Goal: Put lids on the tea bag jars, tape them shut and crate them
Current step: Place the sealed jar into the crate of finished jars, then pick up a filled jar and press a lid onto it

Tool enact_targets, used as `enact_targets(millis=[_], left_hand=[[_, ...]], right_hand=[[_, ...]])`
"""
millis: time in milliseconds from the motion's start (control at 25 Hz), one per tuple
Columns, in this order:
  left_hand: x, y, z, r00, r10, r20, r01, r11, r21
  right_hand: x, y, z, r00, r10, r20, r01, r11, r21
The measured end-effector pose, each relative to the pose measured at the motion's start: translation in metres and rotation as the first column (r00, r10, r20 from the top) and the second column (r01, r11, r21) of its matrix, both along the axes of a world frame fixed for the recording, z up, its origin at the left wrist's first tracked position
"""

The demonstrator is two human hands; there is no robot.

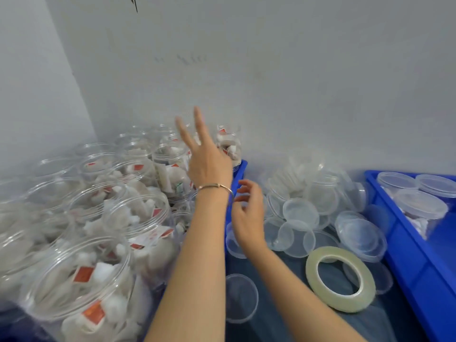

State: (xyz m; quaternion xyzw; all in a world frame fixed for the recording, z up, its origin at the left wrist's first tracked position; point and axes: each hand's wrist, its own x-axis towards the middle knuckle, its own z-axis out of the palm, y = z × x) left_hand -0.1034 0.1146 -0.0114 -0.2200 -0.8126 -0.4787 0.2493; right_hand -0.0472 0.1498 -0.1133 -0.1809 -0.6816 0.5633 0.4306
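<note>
Several clear open jars of tea bags [81, 275] with red tags fill the left side, packed close together. My left hand [206, 159] is raised above the far jars, fingers spread and straight, holding nothing. My right hand [248, 215] hovers lower, fingers loosely curled and empty, beside a heap of clear plastic lids [301, 213]. A roll of clear tape [340, 277] lies flat on the dark surface to the right of my right forearm. One loose lid [240, 297] lies between my forearms.
A blue crate [404, 245] at the right holds lidded jars [419, 203]. Another blue crate's edge [240, 169] shows behind my left hand, under the open jars. A pale wall stands close behind everything.
</note>
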Motion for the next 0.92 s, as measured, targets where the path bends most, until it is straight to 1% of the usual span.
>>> enact_targets(millis=[80, 120, 160, 240, 360, 440, 520, 600, 640, 680, 720, 760, 800, 840, 880, 920], left_hand=[[-0.023, -0.006, 0.002, 0.98, 0.092, 0.175, -0.074, 0.991, -0.108], [-0.03, -0.01, -0.002, 0.962, 0.124, 0.244, -0.081, 0.981, -0.176], [-0.034, -0.013, -0.007, 0.949, 0.14, 0.281, -0.071, 0.968, -0.24], [-0.036, -0.018, -0.02, 0.95, 0.16, 0.267, -0.067, 0.942, -0.329], [-0.031, -0.018, -0.028, 0.938, 0.258, 0.233, -0.165, 0.92, -0.355], [-0.022, -0.017, -0.031, 0.949, 0.252, 0.19, -0.183, 0.93, -0.318], [-0.012, -0.015, -0.034, 0.974, 0.201, 0.107, -0.176, 0.962, -0.209], [0.002, -0.014, -0.036, 0.987, 0.158, -0.014, -0.158, 0.985, -0.063], [0.012, -0.013, -0.036, 0.992, 0.113, -0.056, -0.113, 0.994, 0.009], [0.023, -0.01, -0.038, 0.996, 0.049, -0.075, -0.045, 0.997, 0.063], [0.035, -0.007, -0.041, 0.997, -0.023, -0.078, 0.03, 0.995, 0.096], [0.048, -0.003, -0.046, 0.993, -0.092, -0.074, 0.1, 0.989, 0.111], [0.06, 0.0, -0.051, 0.987, -0.149, -0.065, 0.156, 0.981, 0.113], [0.071, 0.002, -0.057, 0.98, -0.194, -0.047, 0.198, 0.974, 0.106], [0.08, 0.004, -0.063, 0.972, -0.236, -0.022, 0.237, 0.967, 0.095], [0.088, 0.005, -0.071, 0.961, -0.275, 0.005, 0.273, 0.958, 0.087]], right_hand=[[0.006, -0.008, -0.003, 0.999, 0.033, 0.025, -0.034, 0.998, 0.044], [0.01, -0.008, -0.005, 0.998, 0.053, 0.041, -0.056, 0.996, 0.07], [0.015, -0.006, -0.006, 0.996, 0.07, 0.057, -0.074, 0.993, 0.087], [0.025, 0.002, -0.009, 0.995, 0.063, 0.078, -0.071, 0.993, 0.098], [0.036, 0.016, -0.014, 0.996, 0.018, 0.093, -0.028, 0.994, 0.102], [0.041, 0.023, -0.018, 0.995, 0.014, 0.095, -0.025, 0.993, 0.112], [0.048, 0.03, -0.023, 0.994, 0.001, 0.11, -0.016, 0.991, 0.137], [0.057, 0.037, -0.03, 0.979, -0.038, 0.199, -0.011, 0.971, 0.24], [0.063, 0.038, -0.037, 0.964, -0.036, 0.264, -0.057, 0.94, 0.336], [0.07, 0.035, -0.046, 0.943, 0.001, 0.333, -0.162, 0.875, 0.457], [0.077, 0.029, -0.057, 0.902, 0.077, 0.426, -0.328, 0.764, 0.556], [0.083, 0.02, -0.07, 0.82, 0.153, 0.552, -0.515, 0.618, 0.594], [0.088, 0.011, -0.082, 0.709, 0.183, 0.681, -0.67, 0.475, 0.57], [0.094, 0.003, -0.092, 0.634, 0.184, 0.751, -0.746, 0.401, 0.531], [0.099, 0.0, -0.1, 0.625, 0.17, 0.762, -0.753, 0.387, 0.532], [0.104, 0.001, -0.107, 0.667, 0.133, 0.733, -0.718, 0.377, 0.585]])
